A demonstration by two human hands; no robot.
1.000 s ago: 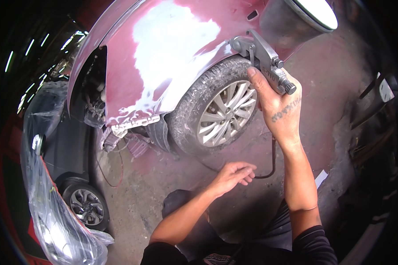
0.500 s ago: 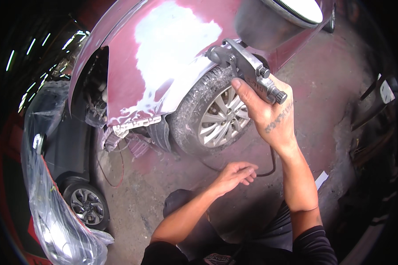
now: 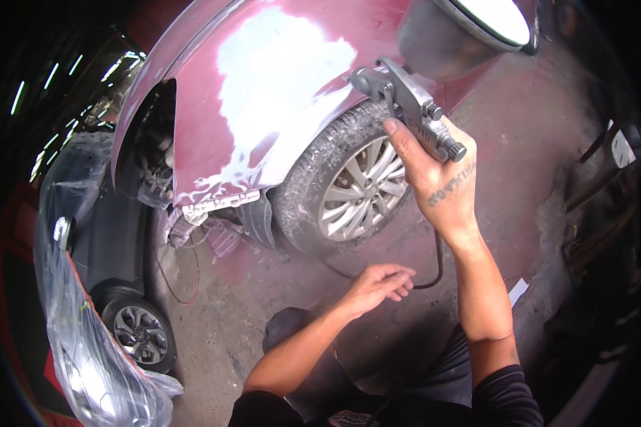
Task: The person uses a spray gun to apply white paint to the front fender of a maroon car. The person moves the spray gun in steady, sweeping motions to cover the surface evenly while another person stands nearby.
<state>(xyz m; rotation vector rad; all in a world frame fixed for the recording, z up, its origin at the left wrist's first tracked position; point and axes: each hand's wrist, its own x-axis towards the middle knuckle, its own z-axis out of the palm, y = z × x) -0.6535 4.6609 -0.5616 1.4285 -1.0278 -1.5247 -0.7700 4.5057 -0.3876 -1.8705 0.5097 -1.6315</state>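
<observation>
My right hand grips a metal spray gun by its handle, the thumb along its side. A dark round paint cup sits on top, its pale inside partly showing. The nozzle end points left toward a dull red car fender with a large white patch, without touching it. My left hand hangs empty over the floor in front of my knees, fingers loosely bent and thumb apart. A dark hose runs below my right hand. My fingers around the handle are mostly hidden.
Under the fender stands the car's wheel with a dusty tyre. The car's front end is open, and jagged white edging shows there. At left, clear plastic sheeting drapes a dark car. Dark objects line the right side.
My right hand has shifted the spray gun slightly to the right along the fender, and the paint cup moved with it. My left hand stays almost in place.
</observation>
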